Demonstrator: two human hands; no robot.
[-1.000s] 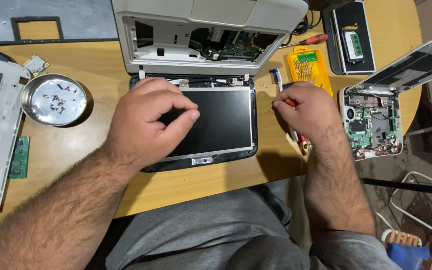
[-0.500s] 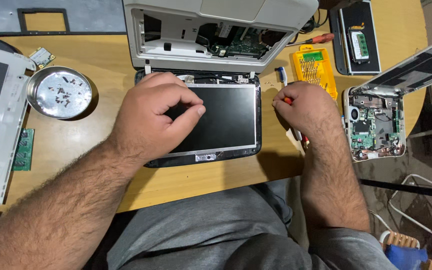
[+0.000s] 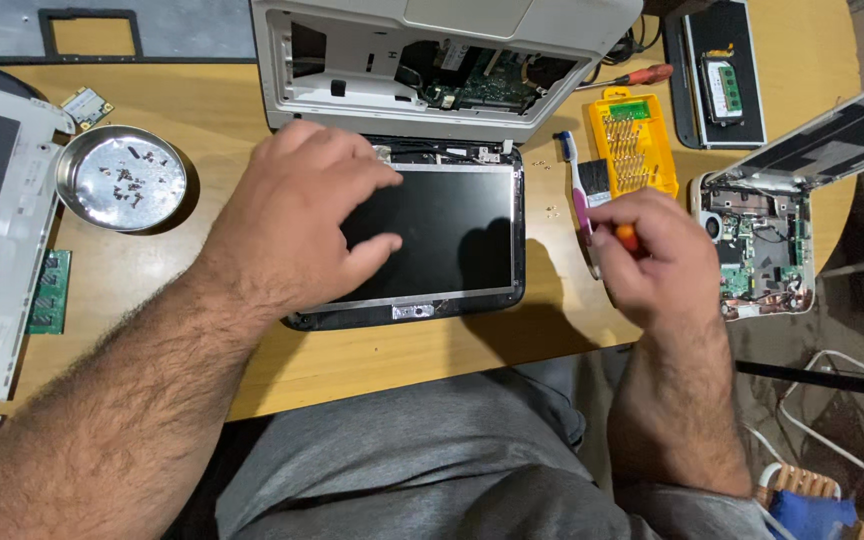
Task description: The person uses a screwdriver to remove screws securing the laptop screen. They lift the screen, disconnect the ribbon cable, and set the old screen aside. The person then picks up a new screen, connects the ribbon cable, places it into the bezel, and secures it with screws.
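While the left hand point(image 3: 297, 215) rests with fingers spread on the laptop screen point(image 3: 442, 235), hiding its left part, the right hand point(image 3: 657, 255) beside it pinches a mostly hidden orange-handled screwdriver point(image 3: 628, 236).

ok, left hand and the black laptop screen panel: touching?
Touching. Head view: the left hand lies flat on the black laptop screen panel, fingers and thumb pressed on the glass with no gap visible.

The screen point(image 3: 442, 235) is black in a black frame. The bit case point(image 3: 634, 142) is yellow, the screwdriver handle point(image 3: 628, 236) orange, the table point(image 3: 202, 100) light wood.
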